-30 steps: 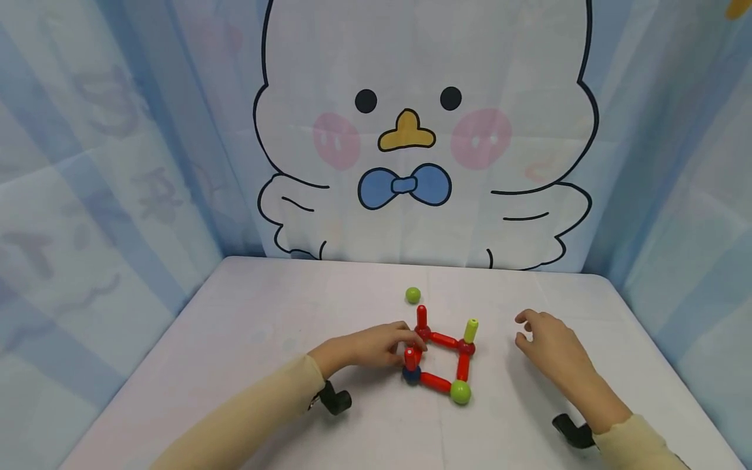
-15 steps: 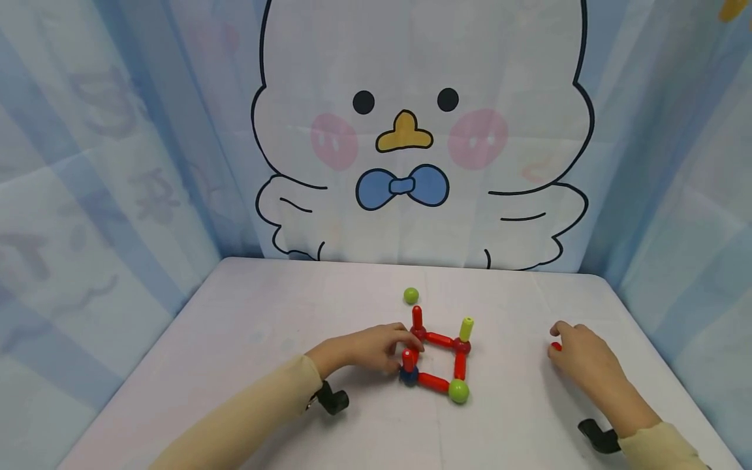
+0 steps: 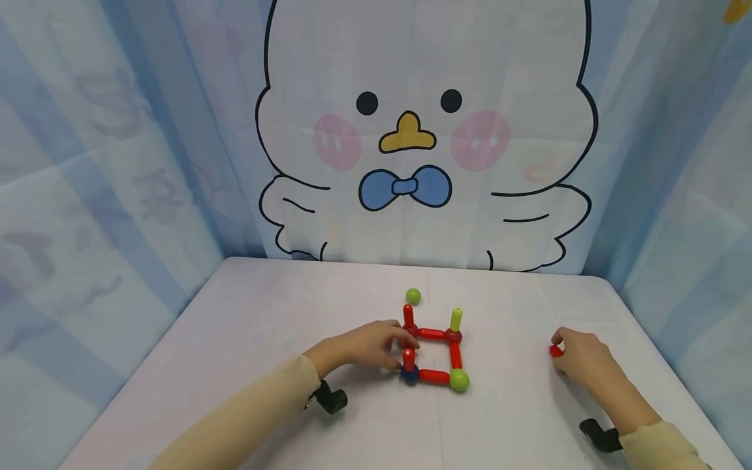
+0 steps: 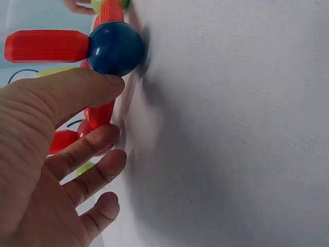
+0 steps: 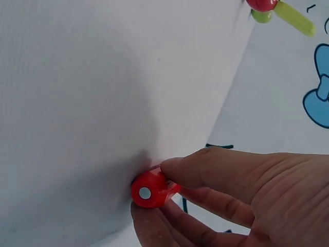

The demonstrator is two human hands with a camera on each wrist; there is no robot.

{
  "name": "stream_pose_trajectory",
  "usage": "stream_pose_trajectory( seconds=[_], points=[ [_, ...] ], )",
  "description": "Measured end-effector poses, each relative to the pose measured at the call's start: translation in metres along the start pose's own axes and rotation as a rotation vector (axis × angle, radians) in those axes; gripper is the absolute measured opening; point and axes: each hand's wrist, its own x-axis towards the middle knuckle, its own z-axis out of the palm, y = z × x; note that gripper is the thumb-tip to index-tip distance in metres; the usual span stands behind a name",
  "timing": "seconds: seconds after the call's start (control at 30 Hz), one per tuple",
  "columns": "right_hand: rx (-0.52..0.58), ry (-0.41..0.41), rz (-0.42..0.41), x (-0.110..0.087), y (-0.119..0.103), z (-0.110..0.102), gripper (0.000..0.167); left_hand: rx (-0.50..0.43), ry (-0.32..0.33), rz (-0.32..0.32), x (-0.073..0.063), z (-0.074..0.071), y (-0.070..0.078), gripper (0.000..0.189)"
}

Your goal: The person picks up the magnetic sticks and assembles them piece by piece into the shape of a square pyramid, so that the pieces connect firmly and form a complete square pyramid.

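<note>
On the table sits a square of red magnetic rods joined by balls: a blue ball (image 3: pixel 409 374) at front left, a green ball (image 3: pixel 459 380) at front right, dark red balls at the back. Upright rods stand on three corners, two red and one yellow-green rod (image 3: pixel 455 320). My left hand (image 3: pixel 373 344) holds the square's left side, its thumb against the blue ball (image 4: pixel 115 49) and its index fingertip by the back ball. Well to the right, my right hand (image 3: pixel 584 358) pinches a separate red magnetic rod (image 5: pixel 149 189), its pale round end facing the wrist camera.
A loose green ball (image 3: pixel 414 296) lies behind the square. The table (image 3: pixel 282 294) has a white cover and is bounded at the back and sides by a printed curtain (image 3: pixel 529 130) with a cartoon bird.
My right hand has moved right and taken hold of a red magnetic rod. The square has turned slightly counterclockwise, its right side shifting back and left. My left hand has barely moved.
</note>
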Motion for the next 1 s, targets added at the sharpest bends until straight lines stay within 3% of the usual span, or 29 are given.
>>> stream_pose_trajectory(
  seconds=[0.33, 0.73, 1.0],
  points=[
    [0.070, -0.032, -0.015, 0.001, -0.023, -0.001, 0.038, -0.002, 0.018, -0.042, -0.002, -0.004, -0.002, 0.046],
    [0.130, 0.021, -0.097, -0.006, -0.050, -0.003, 0.033, -0.021, 0.024, -0.046, -0.001, -0.003, -0.006, 0.046],
    [0.131, 0.026, -0.096, -0.009, -0.063, -0.006, 0.034, -0.031, 0.026, -0.042, -0.001, -0.004, -0.006, 0.046]
  ],
)
